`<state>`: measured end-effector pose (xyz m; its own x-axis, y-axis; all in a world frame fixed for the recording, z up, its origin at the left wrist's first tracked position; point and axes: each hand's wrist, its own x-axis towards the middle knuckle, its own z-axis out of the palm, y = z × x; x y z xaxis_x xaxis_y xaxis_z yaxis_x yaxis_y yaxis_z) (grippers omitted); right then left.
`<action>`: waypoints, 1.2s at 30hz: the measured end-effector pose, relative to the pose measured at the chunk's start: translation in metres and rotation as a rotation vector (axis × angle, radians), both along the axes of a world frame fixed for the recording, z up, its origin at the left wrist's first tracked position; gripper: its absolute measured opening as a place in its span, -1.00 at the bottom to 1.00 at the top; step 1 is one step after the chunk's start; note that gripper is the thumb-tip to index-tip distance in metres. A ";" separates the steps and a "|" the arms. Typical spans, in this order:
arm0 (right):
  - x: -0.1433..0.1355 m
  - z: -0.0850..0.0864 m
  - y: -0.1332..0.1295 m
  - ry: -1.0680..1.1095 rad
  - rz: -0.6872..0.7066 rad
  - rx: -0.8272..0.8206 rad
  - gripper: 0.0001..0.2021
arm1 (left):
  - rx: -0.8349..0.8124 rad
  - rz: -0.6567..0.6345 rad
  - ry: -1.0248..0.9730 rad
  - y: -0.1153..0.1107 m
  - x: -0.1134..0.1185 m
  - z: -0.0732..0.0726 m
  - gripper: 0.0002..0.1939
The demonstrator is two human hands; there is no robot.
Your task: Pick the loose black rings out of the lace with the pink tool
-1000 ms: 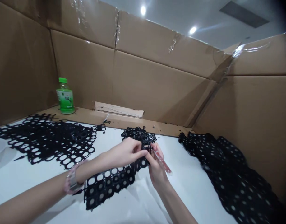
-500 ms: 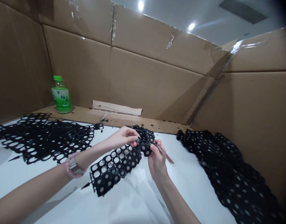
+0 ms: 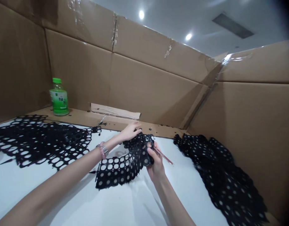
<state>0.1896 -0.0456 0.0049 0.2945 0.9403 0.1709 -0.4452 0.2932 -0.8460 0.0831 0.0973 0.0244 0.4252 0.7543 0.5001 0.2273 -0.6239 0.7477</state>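
White table [image 3: 111,208], left hand [image 3: 129,131] now farther forward

A black, perforated flexible strip [image 3: 118,173] with pale discs along its lower rows curves toward eight o'clock; a slim, reddish stick [image 3: 165,157] points toward four o'clock.

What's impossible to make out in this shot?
Head view throughout:
- left hand's grip: fingertips too small against black rings
- pink stick's upper end: hidden around the right hand
- bottle's fine print: too small
- left mesh's outer end: left edge
- right mesh's near end: bottom edge
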 end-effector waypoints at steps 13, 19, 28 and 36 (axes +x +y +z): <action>-0.005 0.005 -0.011 -0.137 -0.072 0.124 -0.68 | 0.041 -0.078 0.110 -0.104 -0.029 0.005 -0.68; -0.001 -0.005 -0.001 -0.245 -0.107 0.133 -0.64 | -0.077 -0.226 0.128 -0.103 -0.024 0.000 -0.70; 0.005 0.005 -0.005 -0.029 -0.086 0.073 -0.69 | -0.056 0.149 0.132 -0.013 -0.039 -0.016 -0.69; 0.004 0.000 0.000 0.162 -0.028 -0.003 -0.69 | 0.027 0.024 0.192 -0.020 -0.009 -0.023 -0.72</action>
<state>0.1936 -0.0451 0.0049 0.3441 0.9317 0.1159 -0.5679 0.3048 -0.7646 0.0743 0.0769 0.0018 0.4973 0.7527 0.4314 0.3791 -0.6358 0.6724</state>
